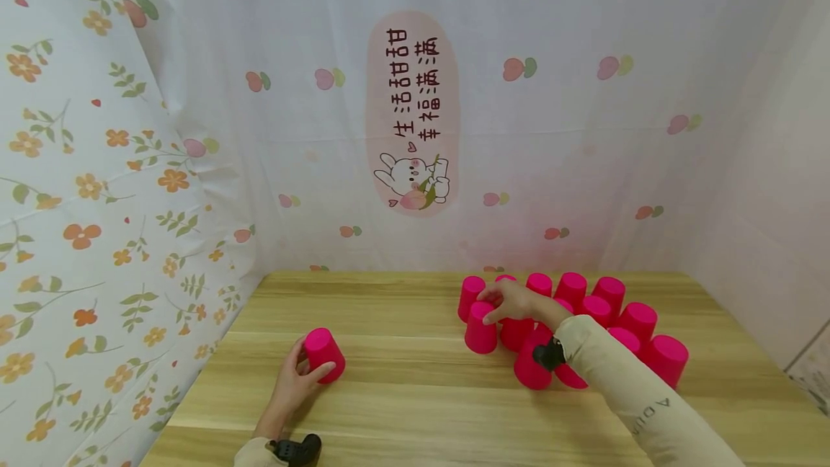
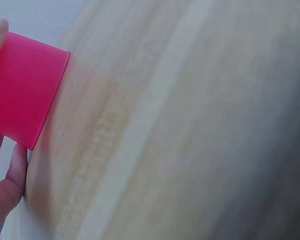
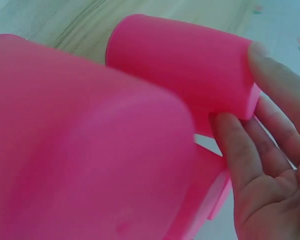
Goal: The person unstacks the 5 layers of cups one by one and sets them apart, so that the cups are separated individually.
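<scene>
On the left of the table, my left hand (image 1: 295,378) grips a pink cup (image 1: 326,356) that stands upside down, thumb on one side and fingers on the other. The left wrist view shows this cup's (image 2: 27,87) rim down at the wood. Over on the right, my right hand (image 1: 512,301) pinches the upper part of another upside-down pink cup (image 1: 480,330) at the left front of a cluster. In the right wrist view, thumb and fingers are at the narrow end of that cup (image 3: 179,65), and a nearer cup (image 3: 90,150) fills the left side.
Several more upside-down pink cups (image 1: 666,359) stand close together around and under my right forearm. One cup (image 1: 472,298) stands just behind the pinched one. Wooden tabletop (image 1: 402,380) lies between my hands. A printed curtain (image 1: 551,150) hangs behind the table.
</scene>
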Tool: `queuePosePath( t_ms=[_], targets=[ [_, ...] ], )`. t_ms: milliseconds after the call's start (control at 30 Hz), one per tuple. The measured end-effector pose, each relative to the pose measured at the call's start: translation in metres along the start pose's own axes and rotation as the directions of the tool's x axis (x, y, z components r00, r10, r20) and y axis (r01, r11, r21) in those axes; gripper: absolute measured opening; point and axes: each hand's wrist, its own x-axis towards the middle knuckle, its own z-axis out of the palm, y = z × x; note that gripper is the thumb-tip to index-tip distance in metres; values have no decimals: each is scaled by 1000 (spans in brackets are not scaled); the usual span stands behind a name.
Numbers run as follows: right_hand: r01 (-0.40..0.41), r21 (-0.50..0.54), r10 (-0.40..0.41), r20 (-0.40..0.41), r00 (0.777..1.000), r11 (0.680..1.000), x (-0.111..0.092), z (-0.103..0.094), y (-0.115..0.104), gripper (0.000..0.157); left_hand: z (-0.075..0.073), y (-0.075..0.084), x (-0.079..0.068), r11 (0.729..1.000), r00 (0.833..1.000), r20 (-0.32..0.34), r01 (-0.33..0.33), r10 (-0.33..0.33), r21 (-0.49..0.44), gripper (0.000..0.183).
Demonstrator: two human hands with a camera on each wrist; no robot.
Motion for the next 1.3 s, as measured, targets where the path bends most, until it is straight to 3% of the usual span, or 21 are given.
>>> queuePosePath(
  t_ms=[367,500,600,700,767,933,1000,1200,1300],
  targets=[
    [37,-42,-36,29,999,998,4,-3,0,40,3,3,-1,1000,999,-31,17,-17,6,63],
    [8,-53,-6,24,1000,999,6,-4,0,40,9,15,0,999,998,34,47,-47,-5,64],
    [-7,-51,7,18,1000,999,6,-5,0,39,21,30,3,999,993,111,36,-33,-30,64],
    [3,-62,-2,17,1000,998,6,-5,1,38,37,50,8,997,982,188,-10,25,-80,61],
    [-6,-63,6,11,1000,998,6,-4,2,37,50,64,9,991,963,259,-39,71,-130,59],
    [-7,-74,8,16,1000,997,6,-3,2,36,87,85,4,975,883,449,-39,137,-220,57],
    [2,-80,0,20,1000,997,7,-2,3,36,105,88,-1,979,865,484,-36,130,-199,58],
    [7,-95,-7,6,1000,995,7,-2,5,36,161,95,-17,985,866,471,-166,166,-41,60],
    [21,-103,-22,-2,1000,994,7,-2,7,37,180,99,-22,976,863,463,-215,203,-27,59]
  ],
)
